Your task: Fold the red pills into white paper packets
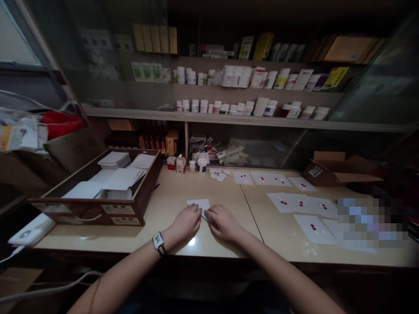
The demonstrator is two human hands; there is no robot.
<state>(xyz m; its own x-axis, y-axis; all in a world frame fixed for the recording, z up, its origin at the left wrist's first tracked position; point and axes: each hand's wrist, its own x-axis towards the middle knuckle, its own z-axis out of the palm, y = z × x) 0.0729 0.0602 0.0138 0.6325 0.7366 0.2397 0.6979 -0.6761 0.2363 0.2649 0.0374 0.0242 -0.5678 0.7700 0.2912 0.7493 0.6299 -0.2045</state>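
Note:
Both hands meet over a small white paper point(200, 202) near the middle of the table. My left hand point(187, 221), with a watch point(158, 242) on its wrist, has its fingers closed on the paper's left part. From the other side my right hand point(223, 221) pinches the paper's right edge, fingers curled. What lies under the fingers is hidden. Beyond the hands stand a dark blue and white jar point(202, 165), a small white bottle point(192, 166) and small boxes point(180, 164). A pile of small white pieces point(218, 174) lies beside the jar.
A wooden drawer point(142, 209) with stacked white papers stands left. On the right, several white sheets point(309, 226) bear red and white pills, with an open carton point(340, 176) behind. Shelves point(222, 114) of medicine bottles and boxes rise at the back. A white power strip point(32, 230) sits far left.

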